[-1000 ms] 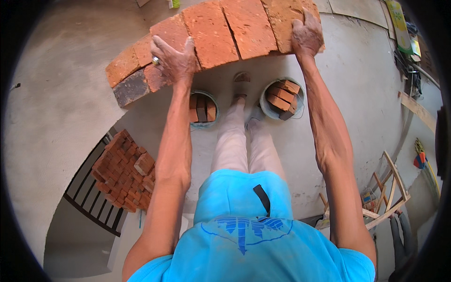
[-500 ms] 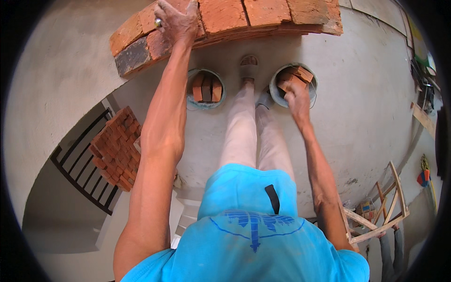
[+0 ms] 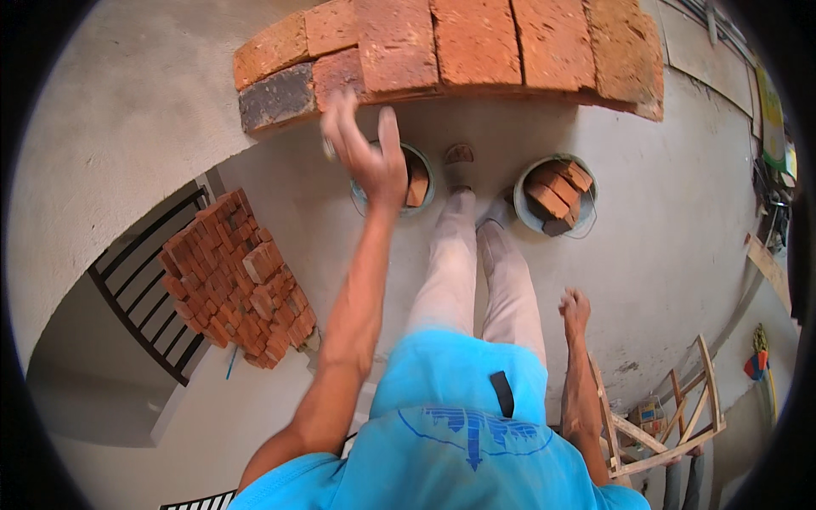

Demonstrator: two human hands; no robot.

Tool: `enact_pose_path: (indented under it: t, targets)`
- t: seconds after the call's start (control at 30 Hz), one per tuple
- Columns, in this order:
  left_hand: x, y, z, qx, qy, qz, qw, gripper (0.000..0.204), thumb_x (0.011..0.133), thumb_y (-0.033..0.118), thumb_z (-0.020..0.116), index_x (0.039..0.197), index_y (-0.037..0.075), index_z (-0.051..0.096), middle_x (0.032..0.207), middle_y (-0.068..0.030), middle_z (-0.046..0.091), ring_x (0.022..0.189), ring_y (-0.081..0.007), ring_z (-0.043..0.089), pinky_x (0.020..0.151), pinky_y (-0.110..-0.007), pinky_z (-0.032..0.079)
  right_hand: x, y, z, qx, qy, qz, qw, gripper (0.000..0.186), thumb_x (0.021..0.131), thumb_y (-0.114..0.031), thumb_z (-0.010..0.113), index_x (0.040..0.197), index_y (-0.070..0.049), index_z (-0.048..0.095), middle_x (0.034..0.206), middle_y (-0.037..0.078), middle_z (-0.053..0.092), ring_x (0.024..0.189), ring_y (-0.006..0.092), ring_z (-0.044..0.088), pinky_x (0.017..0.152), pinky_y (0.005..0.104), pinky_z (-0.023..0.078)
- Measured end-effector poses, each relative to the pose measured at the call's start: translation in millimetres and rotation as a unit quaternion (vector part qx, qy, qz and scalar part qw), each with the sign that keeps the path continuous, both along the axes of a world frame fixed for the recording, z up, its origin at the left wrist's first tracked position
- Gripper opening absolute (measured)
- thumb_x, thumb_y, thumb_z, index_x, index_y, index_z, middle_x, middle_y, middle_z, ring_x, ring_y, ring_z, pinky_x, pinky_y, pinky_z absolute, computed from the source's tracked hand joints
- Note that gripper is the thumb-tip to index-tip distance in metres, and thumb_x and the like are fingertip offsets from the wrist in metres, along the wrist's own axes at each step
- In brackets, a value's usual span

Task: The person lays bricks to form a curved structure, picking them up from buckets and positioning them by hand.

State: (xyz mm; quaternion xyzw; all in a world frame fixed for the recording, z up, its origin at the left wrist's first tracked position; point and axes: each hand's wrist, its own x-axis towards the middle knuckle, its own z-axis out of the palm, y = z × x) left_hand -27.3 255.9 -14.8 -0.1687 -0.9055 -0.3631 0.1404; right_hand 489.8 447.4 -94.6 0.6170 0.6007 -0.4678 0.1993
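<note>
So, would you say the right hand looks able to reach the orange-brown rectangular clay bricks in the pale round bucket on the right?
Probably yes: though the right hand is apart from the bricks, nothing visible stands between them, and the bucket is open-topped.

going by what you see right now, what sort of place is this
Most likely a building site or a place under renovation: there's a big brick pile by a dark railing, a bucket filled with bricks, and a rough wooden frame.
</note>
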Motion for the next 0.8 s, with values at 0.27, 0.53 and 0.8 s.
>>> enact_pose_path:
  t: [0.27,0.53,0.8]
  targets:
    - [133,-165,-167,-0.057,-0.484,0.29,0.823,0.073,0.09,0.047,0.073,0.133,-0.009,0.054,0.13,-0.0268,0.057,0.126,-0.0422,0.053,0.112,-0.05,0.037,114,-45,47,-0.09,-0.019,0.149,0.984,0.02,0.091,-0.013,0.058,0.099,0.001,0.071,0.075,0.009,0.07,0.064,0.0154,0.066,0.061,0.0314,0.054]
    - [118,-226,-303,0.136,-0.533,0.421,0.721,0.099,0.077,0.056,0.083,0.131,-0.021,0.05,0.137,-0.0313,0.057,0.126,-0.0382,0.057,0.107,-0.043,0.045,135,-35,63,-0.183,-0.108,0.114,0.971,0.026,0.089,-0.006,0.05,0.102,0.004,0.07,0.081,0.003,0.071,0.078,0.0114,0.063,0.075,0.0314,0.054]
    - [93,-218,-345,0.12,-0.537,0.523,0.651,0.104,0.069,0.056,0.087,0.133,-0.02,0.053,0.14,-0.0296,0.059,0.128,-0.038,0.059,0.108,-0.041,0.045,111,-17,81,-0.177,-0.119,0.096,0.972,0.024,0.09,-0.007,0.05,0.1,0.003,0.07,0.081,0.003,0.07,0.077,0.011,0.062,0.073,0.0307,0.053]
